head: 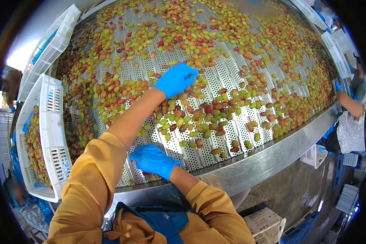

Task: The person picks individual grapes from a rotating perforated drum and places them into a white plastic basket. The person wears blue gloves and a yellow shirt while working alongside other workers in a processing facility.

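Loose oval grapes (207, 113), green to dark red, lie scattered over a perforated metal conveyor belt (231, 71). My left hand (177, 79), in a blue glove, reaches out over the middle of the belt with its fingers curled down among the grapes. Its fingertips are partly hidden, so I cannot tell if it grips any. Nearer to me, my right hand (154, 161), also blue-gloved, is curled low over the belt by the steel side rail (247, 166). Its palm side is turned away from view, and a few grapes (151, 177) show just beneath it.
A white plastic crate (53, 131) of grapes stands at the left edge, with another crate (48, 45) beyond it. A co-worker's gloved hand (338, 85) is at the belt's right end. Below, crates (263, 224) sit on the wet floor (271, 186).
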{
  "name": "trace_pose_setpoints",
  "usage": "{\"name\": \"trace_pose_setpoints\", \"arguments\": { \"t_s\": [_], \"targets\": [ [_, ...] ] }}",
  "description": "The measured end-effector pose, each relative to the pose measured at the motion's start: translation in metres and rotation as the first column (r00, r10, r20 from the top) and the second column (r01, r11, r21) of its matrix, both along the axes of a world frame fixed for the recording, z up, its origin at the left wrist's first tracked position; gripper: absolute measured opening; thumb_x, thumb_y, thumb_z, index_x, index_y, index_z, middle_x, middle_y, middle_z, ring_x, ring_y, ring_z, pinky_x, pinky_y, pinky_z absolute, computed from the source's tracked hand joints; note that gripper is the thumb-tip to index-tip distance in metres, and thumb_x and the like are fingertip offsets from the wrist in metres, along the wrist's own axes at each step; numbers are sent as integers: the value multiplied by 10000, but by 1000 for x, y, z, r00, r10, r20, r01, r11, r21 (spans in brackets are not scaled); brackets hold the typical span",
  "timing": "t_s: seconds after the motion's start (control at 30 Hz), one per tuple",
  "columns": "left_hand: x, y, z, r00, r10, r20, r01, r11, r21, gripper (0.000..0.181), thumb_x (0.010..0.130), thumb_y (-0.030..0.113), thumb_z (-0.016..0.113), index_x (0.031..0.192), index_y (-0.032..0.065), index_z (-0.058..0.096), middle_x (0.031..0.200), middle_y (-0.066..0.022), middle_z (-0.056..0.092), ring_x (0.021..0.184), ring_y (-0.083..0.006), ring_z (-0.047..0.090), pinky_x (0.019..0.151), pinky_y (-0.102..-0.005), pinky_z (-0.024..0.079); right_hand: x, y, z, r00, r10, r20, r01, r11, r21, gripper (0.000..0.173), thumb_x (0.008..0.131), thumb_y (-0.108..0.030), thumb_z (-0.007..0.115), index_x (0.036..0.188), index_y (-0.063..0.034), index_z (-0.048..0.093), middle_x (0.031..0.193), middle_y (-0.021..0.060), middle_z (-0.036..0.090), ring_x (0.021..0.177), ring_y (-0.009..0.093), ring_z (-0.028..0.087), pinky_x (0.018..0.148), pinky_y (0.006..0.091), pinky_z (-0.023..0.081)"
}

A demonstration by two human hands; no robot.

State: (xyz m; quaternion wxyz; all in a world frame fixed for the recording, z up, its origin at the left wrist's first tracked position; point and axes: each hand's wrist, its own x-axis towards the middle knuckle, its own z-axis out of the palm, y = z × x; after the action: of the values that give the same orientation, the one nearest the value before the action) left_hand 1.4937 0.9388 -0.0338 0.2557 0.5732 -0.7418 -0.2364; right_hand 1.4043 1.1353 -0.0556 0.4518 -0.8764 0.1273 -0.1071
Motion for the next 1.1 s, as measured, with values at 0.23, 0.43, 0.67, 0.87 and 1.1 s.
{"name": "trace_pose_setpoints", "arguments": {
  "t_s": [0.23,0.43,0.67,0.87,1.1],
  "targets": [
    [-8,66,-25,967,-105,232,56,977,207,184,883,218,571,1049,142,597,968,-94,559,879,-288,578,753,-404,484,13,5,-6,998,13,-57,-9,997,76,154,766,-158,514,785,-35,604,827,207,603,780,381,584,690,479,453],
    [51,147,-15,998,32,-54,-16,960,280,338,877,110,568,1212,156,586,1165,-84,593,988,-237,613,839,-341,500,22,13,-11,998,44,-33,-45,997,-56,146,757,-169,524,733,-34,576,758,194,583,745,373,582,670,482,449],
    [103,191,29,872,423,-245,-307,865,397,372,920,323,521,1217,108,578,1143,-84,612,986,-232,609,815,-346,499,38,25,-11,994,67,-90,-72,996,-53,139,750,-164,535,765,-47,608,781,188,597,756,360,596,666,469,460],
    [187,213,136,-548,-454,-703,-50,856,-514,494,881,75,481,1370,83,407,1063,-53,618,795,-136,593,669,-265,504,46,30,-11,990,74,-122,-79,996,-36,149,757,-183,524,762,-65,614,792,180,596,742,355,590,652,462,458],
    [79,149,146,858,480,-182,-274,728,628,370,895,194,556,1245,74,563,1058,-14,627,888,-80,571,716,-275,484,52,35,-14,997,17,-77,-19,1000,-25,150,768,-186,521,784,-60,601,784,177,590,761,358,591,650,484,452]
  ]
}}
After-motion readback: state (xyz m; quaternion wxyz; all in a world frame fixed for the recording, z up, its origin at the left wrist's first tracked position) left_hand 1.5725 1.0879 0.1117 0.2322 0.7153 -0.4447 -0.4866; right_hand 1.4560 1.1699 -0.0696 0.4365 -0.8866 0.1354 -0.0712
